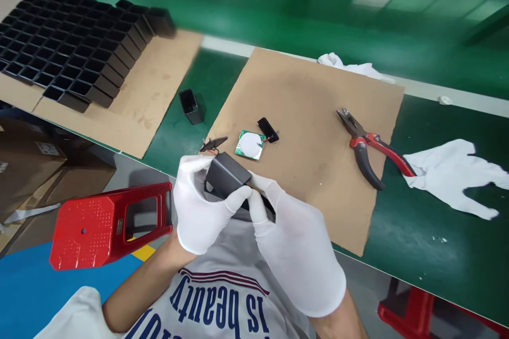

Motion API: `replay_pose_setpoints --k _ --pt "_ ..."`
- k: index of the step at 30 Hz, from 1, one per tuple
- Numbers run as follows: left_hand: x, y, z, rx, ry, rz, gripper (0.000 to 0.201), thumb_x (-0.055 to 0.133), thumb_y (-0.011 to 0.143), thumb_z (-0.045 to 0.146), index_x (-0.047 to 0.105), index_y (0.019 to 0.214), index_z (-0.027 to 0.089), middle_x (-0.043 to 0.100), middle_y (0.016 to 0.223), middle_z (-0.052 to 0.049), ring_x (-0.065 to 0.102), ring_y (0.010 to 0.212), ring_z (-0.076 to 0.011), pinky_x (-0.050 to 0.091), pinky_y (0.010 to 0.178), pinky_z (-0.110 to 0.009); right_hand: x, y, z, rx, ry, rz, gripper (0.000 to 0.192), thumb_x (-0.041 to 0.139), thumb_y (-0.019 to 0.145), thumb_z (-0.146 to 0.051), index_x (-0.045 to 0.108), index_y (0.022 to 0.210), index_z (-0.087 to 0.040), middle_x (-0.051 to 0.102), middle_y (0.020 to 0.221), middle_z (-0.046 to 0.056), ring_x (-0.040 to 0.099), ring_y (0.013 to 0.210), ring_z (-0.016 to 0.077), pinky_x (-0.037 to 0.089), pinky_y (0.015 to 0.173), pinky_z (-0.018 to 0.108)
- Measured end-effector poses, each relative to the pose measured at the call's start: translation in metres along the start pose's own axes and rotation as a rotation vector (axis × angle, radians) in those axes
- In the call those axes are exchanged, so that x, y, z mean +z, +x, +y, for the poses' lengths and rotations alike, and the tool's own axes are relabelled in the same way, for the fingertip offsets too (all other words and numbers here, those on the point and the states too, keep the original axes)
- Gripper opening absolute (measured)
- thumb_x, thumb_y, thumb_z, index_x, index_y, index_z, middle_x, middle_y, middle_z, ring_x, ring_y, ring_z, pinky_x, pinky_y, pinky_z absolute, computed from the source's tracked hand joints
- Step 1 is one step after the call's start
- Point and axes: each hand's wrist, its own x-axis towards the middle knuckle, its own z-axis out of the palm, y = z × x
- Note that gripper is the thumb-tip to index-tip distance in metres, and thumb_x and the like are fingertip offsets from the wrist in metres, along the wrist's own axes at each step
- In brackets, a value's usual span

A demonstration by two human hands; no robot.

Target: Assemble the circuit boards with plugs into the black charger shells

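Note:
My left hand [199,206], in a white glove, is closed round a black plastic case [228,172] held just off the near edge of the bench. At the case's right end my right hand [294,238], gloved too, pinches a dark part with a thin brownish edge, mostly covered by the fingers. A black piece with thin wires [213,144] sticks out beyond my left fingers. Close by on the cardboard sheet [310,169] lies a green circuit board [250,144] with a round white pad, wired to a small black module [268,130].
One black case [191,107] stands open between the cardboard sheets. Rows of black cases [75,47] fill the far left. Red-handled pliers [363,148] and a white glove [453,175] lie to the right. A red stool [95,228] stands at lower left.

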Motion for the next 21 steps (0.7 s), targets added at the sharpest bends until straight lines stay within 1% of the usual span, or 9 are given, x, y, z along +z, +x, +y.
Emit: replay_pose_setpoints --k 3,5,7,10,13,15,17,19,21 --pt "0.0 0.007 0.015 -0.308 -0.157 -0.056 0.051 0.095 0.076 0.05 0.065 0.107 0.022 0.068 0.098 0.0 0.067 0.085 -0.0149 0.055 0.075 -0.027 -0.017 -0.004 0.006 0.017 -0.002 -0.024 0.031 0.051 0.105 -0.023 0.077 0.122 -0.029 0.086 0.105 -0.004 0.084 0.087 0.0205 0.063 0.074 0.03" --pt "-0.001 0.012 0.023 -0.444 -0.262 -0.112 0.052 0.089 0.08 0.059 0.066 0.105 0.02 0.07 0.093 -0.001 0.067 0.084 -0.0162 0.055 0.077 -0.029 -0.026 -0.005 0.01 0.029 0.018 -0.006 0.031 0.053 0.104 -0.026 0.077 0.123 -0.03 0.086 0.107 -0.004 0.084 0.091 0.0207 0.066 0.08 0.029" --pt "-0.003 0.015 0.029 -0.52 -0.332 -0.186 0.056 0.082 0.084 0.067 0.067 0.107 0.019 0.073 0.099 -0.004 0.069 0.091 -0.019 0.056 0.084 -0.032 -0.029 -0.005 0.012 0.034 0.089 -0.001 0.032 0.054 0.105 -0.029 0.077 0.127 -0.03 0.085 0.111 -0.003 0.084 0.096 0.0197 0.067 0.084 0.027" --pt "-0.003 0.017 0.034 -0.56 -0.401 -0.255 0.056 0.074 0.09 0.07 0.07 0.112 0.019 0.076 0.108 -0.006 0.069 0.099 -0.021 0.055 0.094 -0.035 -0.025 -0.003 0.012 0.041 0.259 -0.04 0.034 0.053 0.107 -0.034 0.075 0.132 -0.031 0.083 0.121 -0.002 0.081 0.109 0.0188 0.066 0.093 0.026" --pt "-0.001 0.016 0.036 -0.605 -0.43 -0.268 0.051 0.074 0.092 0.067 0.071 0.112 0.021 0.077 0.108 -0.005 0.069 0.099 -0.021 0.055 0.092 -0.034 -0.015 -0.001 0.01 0.062 0.393 -0.048 0.034 0.054 0.108 -0.039 0.075 0.134 -0.032 0.082 0.124 0.0 0.08 0.114 0.0206 0.066 0.096 0.03" --pt "0.0 0.015 0.036 -0.633 -0.447 -0.268 0.051 0.074 0.092 0.067 0.071 0.111 0.02 0.077 0.108 -0.005 0.07 0.1 -0.022 0.055 0.092 -0.034 -0.01 0.0 0.009 0.096 0.435 -0.03 0.034 0.055 0.107 -0.041 0.077 0.132 -0.031 0.085 0.114 0.002 0.082 0.105 0.0218 0.067 0.093 0.032" --pt "0.0 0.015 0.036 -0.655 -0.468 -0.273 0.052 0.074 0.092 0.067 0.071 0.113 0.02 0.077 0.111 -0.006 0.07 0.104 -0.0233 0.054 0.094 -0.036 -0.006 0.0 0.009 0.135 0.444 -0.009 0.035 0.055 0.107 -0.043 0.079 0.129 -0.029 0.084 0.093 0.002 0.082 0.087 0.0216 0.068 0.084 0.034" --pt "0.0 0.015 0.035 -0.671 -0.495 -0.286 0.053 0.076 0.091 0.066 0.07 0.116 0.02 0.077 0.114 -0.007 0.07 0.108 -0.024 0.054 0.097 -0.036 -0.005 0.001 0.009 0.159 0.437 -0.006 0.037 0.055 0.106 -0.045 0.079 0.127 -0.028 0.077 0.071 0.0 0.075 0.068 0.02 0.067 0.074 0.034" --pt "0.0 0.016 0.035 -0.687 -0.525 -0.309 0.052 0.079 0.089 0.062 0.069 0.119 0.02 0.077 0.117 -0.007 0.07 0.111 -0.0245 0.054 0.1 -0.037 -0.005 0.001 0.008 0.172 0.424 -0.009 0.039 0.054 0.106 -0.047 0.079 0.127 -0.027 0.067 0.059 -0.003 0.067 0.057 0.0182 0.063 0.067 0.033"
